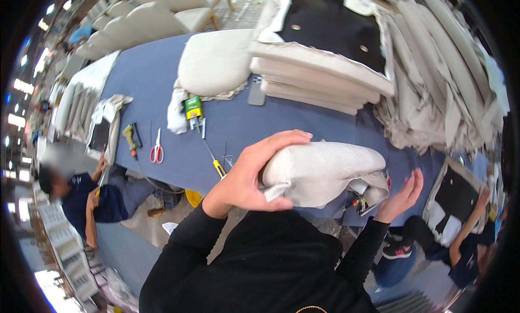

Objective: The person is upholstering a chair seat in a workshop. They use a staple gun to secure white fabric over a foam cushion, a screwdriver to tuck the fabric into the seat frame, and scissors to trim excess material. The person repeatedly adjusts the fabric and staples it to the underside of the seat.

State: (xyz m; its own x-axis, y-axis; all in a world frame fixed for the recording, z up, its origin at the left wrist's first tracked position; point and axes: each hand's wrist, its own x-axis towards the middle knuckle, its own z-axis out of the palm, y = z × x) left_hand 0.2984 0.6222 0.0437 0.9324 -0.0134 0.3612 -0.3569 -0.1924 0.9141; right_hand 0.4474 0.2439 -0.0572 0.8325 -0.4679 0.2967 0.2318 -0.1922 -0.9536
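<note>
A beige fabric-covered cushion (330, 169) stands tilted on its edge in front of my body, with loose cloth hanging from its lower right side. My left hand (244, 175) grips its left end, thumb below and fingers over the top. To the right of the cushion, my right hand (402, 198) is held apart from it, fingers stretched out and nothing in them. Beneath the hanging cloth, a tool with red and yellow parts (356, 203) shows only in part.
On the blue-covered table (227, 128) lie red-handled scissors (156, 152), an air tool (131, 138) with a hose, a yellow-handled screwdriver (219, 168), a green-yellow box (193, 110) and a phone (257, 92). Stacked cushions (319, 82) and fabric-covered pieces (433, 69) stand behind. Co-workers sit left and right.
</note>
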